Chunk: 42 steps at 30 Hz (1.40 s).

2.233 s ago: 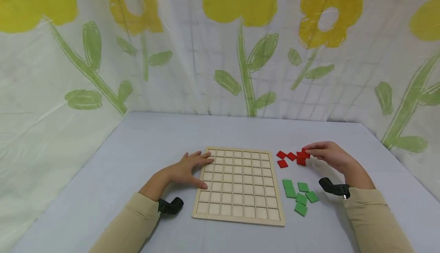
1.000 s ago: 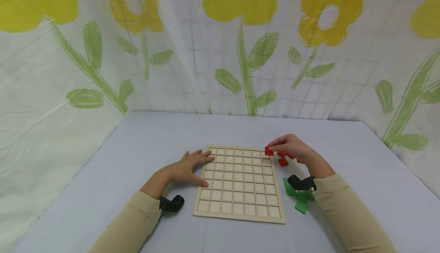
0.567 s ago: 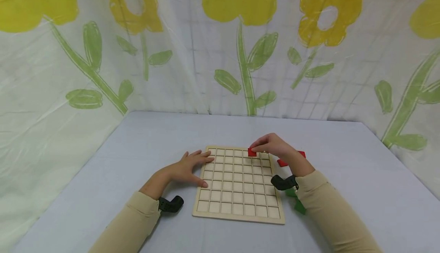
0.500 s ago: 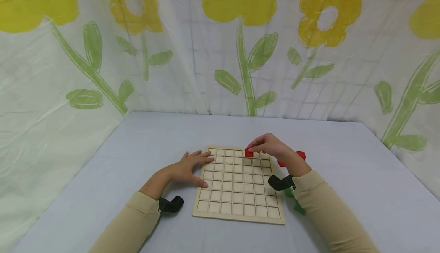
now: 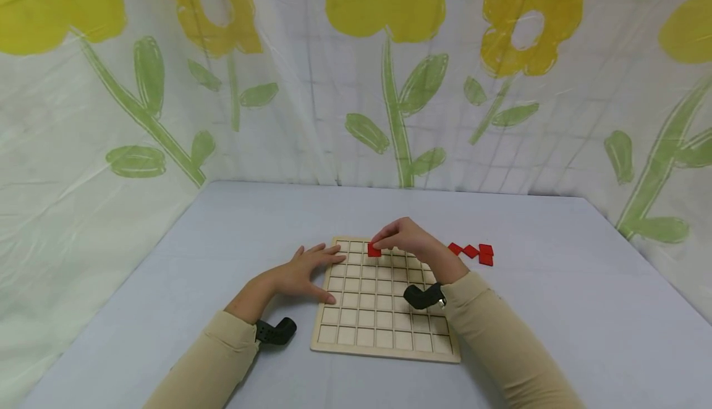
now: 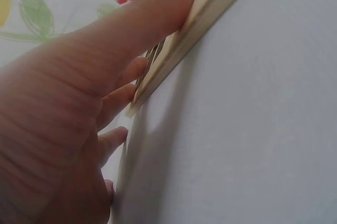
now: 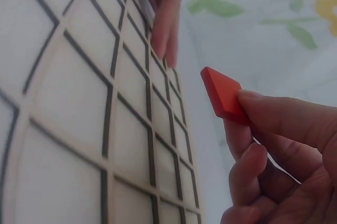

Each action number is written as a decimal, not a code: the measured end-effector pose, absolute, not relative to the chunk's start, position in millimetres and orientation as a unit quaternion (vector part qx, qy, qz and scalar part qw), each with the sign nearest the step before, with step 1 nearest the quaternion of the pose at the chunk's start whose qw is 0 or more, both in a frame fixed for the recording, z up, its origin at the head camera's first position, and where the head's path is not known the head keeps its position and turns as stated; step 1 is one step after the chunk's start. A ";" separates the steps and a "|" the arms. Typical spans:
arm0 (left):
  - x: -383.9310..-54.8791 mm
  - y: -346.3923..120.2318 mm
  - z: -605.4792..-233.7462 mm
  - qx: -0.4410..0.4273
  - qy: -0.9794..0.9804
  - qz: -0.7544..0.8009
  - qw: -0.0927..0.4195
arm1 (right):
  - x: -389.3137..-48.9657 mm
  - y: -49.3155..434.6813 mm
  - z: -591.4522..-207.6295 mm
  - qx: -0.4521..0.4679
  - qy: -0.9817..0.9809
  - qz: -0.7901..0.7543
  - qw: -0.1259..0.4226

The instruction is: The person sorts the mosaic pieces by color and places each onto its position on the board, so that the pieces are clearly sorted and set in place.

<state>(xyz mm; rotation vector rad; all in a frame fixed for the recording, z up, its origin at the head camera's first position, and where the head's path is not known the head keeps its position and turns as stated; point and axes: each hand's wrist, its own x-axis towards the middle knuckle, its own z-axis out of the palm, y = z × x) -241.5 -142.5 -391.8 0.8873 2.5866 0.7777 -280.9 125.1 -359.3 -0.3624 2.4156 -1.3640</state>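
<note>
A wooden grid board (image 5: 384, 353) with square recesses lies on the table. My left hand (image 5: 297, 274) rests on its left edge, fingers spread, with the thumb and some fingertips touching the frame. Above the back rows of the board, my right hand (image 5: 408, 238) pinches a red square tile (image 5: 374, 249) between thumb and fingers. In the right wrist view that red tile (image 7: 224, 95) is held clear of the grid, tilted, by one side. The left wrist view shows the left thumb (image 6: 142, 21) lying over the board's edge.
Several more red tiles (image 5: 486, 254) lie to the right of the board's back corner. A pale table (image 5: 556, 273) surrounds the board, and a flower-printed cloth (image 5: 311, 88) hangs behind it. The right forearm (image 5: 500, 335) crosses the board's right side and hides the area beyond.
The right hand picked up a red tile from the pile and carried it left over the board's back rows. The green tiles are now hidden behind the right arm. The left hand stayed put.
</note>
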 end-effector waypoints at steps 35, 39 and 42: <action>-240.5 -141.3 -388.4 0.302 0.902 0.273 0.144 | -266.3 55.7 -376.9 -0.144 0.851 -0.483 0.146; -241.7 -141.5 -390.2 0.301 0.904 0.268 0.142 | -266.8 53.8 -378.6 -0.149 0.861 -0.466 0.137; -242.1 -141.9 -391.3 0.301 0.904 0.268 0.141 | -265.6 53.0 -377.7 -0.149 0.863 -0.462 0.138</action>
